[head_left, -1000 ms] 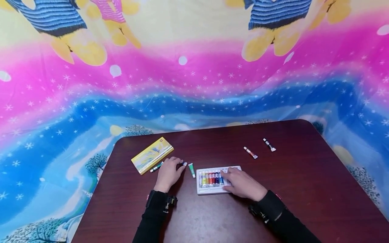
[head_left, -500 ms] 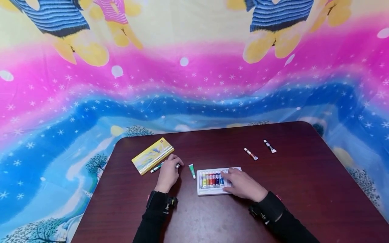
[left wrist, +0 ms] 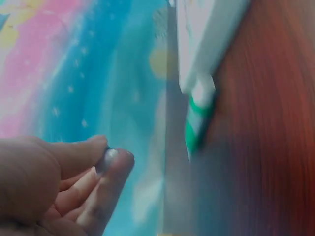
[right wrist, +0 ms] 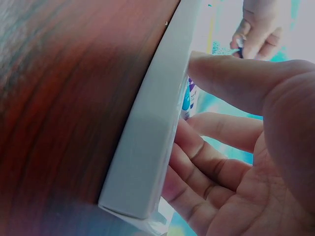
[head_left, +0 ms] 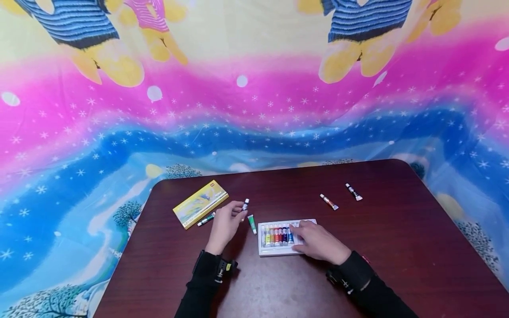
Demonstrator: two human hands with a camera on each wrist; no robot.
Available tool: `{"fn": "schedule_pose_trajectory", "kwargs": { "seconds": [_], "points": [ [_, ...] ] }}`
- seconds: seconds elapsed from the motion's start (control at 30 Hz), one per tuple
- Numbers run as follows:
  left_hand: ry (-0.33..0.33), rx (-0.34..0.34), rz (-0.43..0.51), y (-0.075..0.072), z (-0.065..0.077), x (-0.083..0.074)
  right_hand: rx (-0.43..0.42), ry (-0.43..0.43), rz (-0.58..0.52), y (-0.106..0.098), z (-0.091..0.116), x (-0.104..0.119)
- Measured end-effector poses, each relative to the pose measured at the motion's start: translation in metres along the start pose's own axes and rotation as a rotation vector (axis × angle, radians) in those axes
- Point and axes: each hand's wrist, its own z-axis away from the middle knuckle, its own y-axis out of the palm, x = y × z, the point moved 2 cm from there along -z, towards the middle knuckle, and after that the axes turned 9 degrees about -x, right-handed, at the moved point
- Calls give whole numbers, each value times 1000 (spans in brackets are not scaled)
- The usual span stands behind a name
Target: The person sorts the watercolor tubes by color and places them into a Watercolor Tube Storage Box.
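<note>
My left hand (head_left: 225,224) pinches a small paint tube (head_left: 245,204) between thumb and fingertips, raised with its white cap up. In the left wrist view the fingers cover most of this tube. Just right of it, a light green paint tube (head_left: 252,224) lies on the table. Another green tube (head_left: 206,219) lies between the hand and the yellow box (head_left: 200,204). My right hand (head_left: 321,240) rests on the right part of a white plastic tray (head_left: 274,252), its fingers loosely bent. A row of coloured paint tubes (head_left: 277,235) fills the tray's left part; the hand hides the right part.
An orange-red paint tube (head_left: 328,202) and a black paint tube (head_left: 353,192) lie apart at the back right of the dark wooden table (head_left: 397,247). A printed cloth (head_left: 254,115) hangs behind the table's far edge.
My left hand has lifted the small paint tube off the table and turned it, so its white cap now points up. The right hand has stayed on the tray.
</note>
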Motion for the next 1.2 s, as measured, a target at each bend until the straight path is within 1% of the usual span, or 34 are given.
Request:
{"fn": "schedule_pose_trajectory", "kwargs": {
  "seconds": [0.07,0.2,0.27,0.33,0.43,0.5,0.57,0.6,0.67,0.73,0.8,0.9,0.97,1.1,1.2],
  "points": [
    [-3,37,74,5,3,-9,-1,-1,-5,-1,1,0],
    [17,115,151,20,10,-25,12,25,-23,-1,0,1],
    [35,156,163,27,14,-32,19,42,-29,-1,0,1],
    [45,199,194,32,18,-38,23,49,-31,-1,-1,1],
    [43,245,230,38,22,-42,16,32,-19,-2,-1,0],
    [39,259,235,39,24,-44,-14,10,-12,-3,-1,0],
    [46,261,223,40,25,-44,-79,-3,-37,-5,-2,-1],
    [48,260,213,40,26,-44,-128,-6,-64,-7,-3,0],
    [60,257,196,41,26,-44,-233,-3,-160,-11,-5,1],
    [72,257,194,42,27,-45,-329,7,-292,-14,-7,3],
    [90,264,211,43,28,-46,-395,28,-425,-16,-7,6],
    [109,290,267,48,31,-49,-436,79,-573,-16,-7,10],
    [118,302,293,51,33,-51,-444,115,-642,-15,-6,11],
    [129,299,295,53,35,-54,-455,141,-706,-14,-5,11],
    [140,305,285,53,35,-55,-470,126,-698,-15,-4,10]
  ]
}}
